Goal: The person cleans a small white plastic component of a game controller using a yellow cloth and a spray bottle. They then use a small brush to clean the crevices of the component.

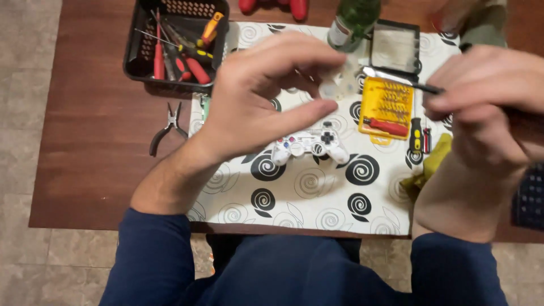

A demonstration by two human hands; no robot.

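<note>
**Pale plastic piece pinched above the patterned cloth**

Translucent whitish plastic is what the small part (334,86) appears to be made of; it is pinched between the thumb and fingers of the left hand (266,93), raised above the desk (96,141) near the far middle of the scene. It is blurred, so its exact shape cannot be told. It is judged light, stiff and somewhat brittle, best gripped by its outer edges with gentle pressure, since smooth plastic of this kind may slip or crack if squeezed.

A thin dark metal tool (428,88) is clamped in the closed fingers of the right hand (487,107), its tip pointed left toward the part. Its slender shaft is judged rigid but easily rolled between the fingers.

Below the hands, a white game controller (310,144) with glossy moulded grips is laid on a cream cloth (317,198) printed with black spirals. To its right, a yellow case of screwdriver bits (386,107) is opened. Far left, a black mesh basket (133,65) of red-handled screwdrivers is set on the dark wood, with small pliers (167,127) just near of it. A green glass bottle (352,20) is stood at the far edge.
</note>
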